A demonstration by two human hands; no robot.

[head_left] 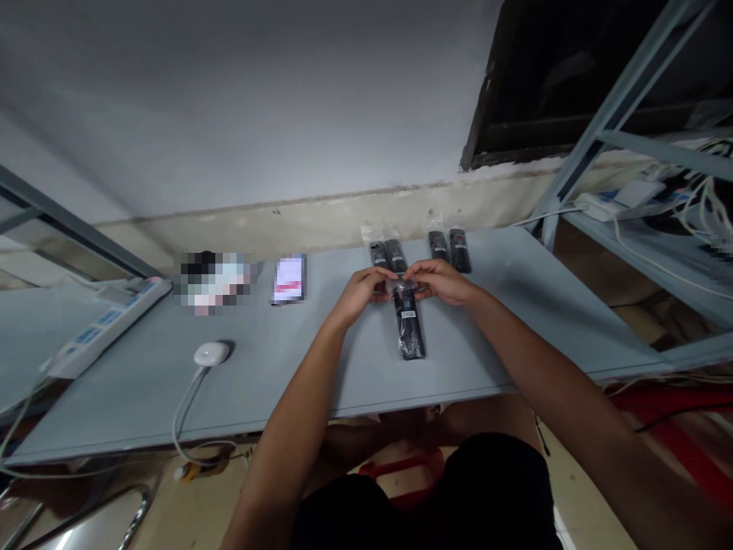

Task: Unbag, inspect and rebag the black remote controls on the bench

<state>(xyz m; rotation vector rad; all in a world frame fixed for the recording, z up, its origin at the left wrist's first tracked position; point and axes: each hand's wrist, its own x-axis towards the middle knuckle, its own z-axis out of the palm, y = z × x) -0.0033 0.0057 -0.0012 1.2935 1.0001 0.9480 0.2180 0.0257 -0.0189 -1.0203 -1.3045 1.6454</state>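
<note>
A black remote control in a clear plastic bag [408, 325] lies lengthwise on the grey table [321, 382], right in front of me. My left hand [360, 294] and my right hand [438, 281] meet at the bag's top end, with their fingers pinching the plastic above the remote. Behind my hands, several more black remotes in clear bags [395, 256] lie side by side near the table's far edge. My fingers partly hide the nearest of these.
A smartphone [289, 279] and a pixelated, blurred object [214, 283] lie to the left. A white corded mouse [211, 354] sits nearer me. A white power strip [108, 328] lies at the left end. Grey metal shelving [630, 153] with cables stands at right.
</note>
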